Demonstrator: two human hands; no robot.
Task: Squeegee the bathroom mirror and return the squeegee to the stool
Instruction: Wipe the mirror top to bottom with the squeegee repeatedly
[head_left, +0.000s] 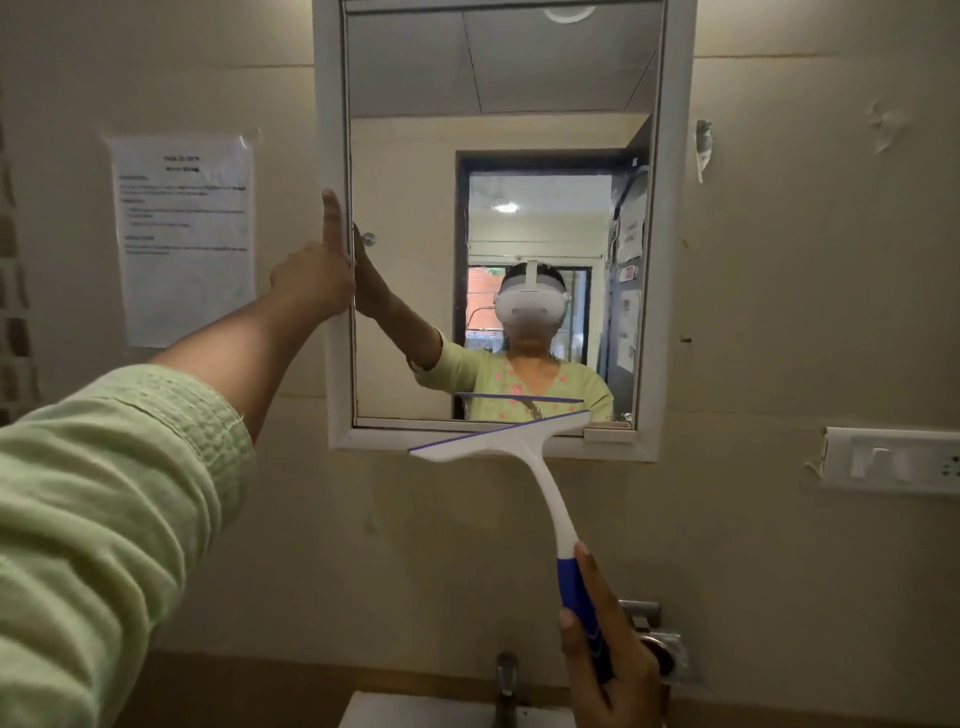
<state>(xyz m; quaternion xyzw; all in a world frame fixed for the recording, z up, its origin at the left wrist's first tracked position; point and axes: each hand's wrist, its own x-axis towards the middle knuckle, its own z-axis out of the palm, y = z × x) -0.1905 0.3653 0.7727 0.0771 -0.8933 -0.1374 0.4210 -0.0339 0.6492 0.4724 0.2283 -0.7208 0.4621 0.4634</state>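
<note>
The bathroom mirror (415, 156) hangs in a white frame on the beige wall, straight ahead. My left hand (317, 275) presses flat against the mirror's left frame edge, thumb pointing up, holding nothing. My right hand (608, 660) grips the blue handle of a white squeegee (524, 441). Its blade, edged in blue, lies tilted across the bottom frame of the mirror, right end higher. The stool is out of view.
A printed paper sheet (184, 239) is taped to the wall left of the mirror. A white switch plate (893, 460) sits at the right. Below are a tap (506, 680), a metal wall fitting (660, 639) and the rim of a white basin (415, 712).
</note>
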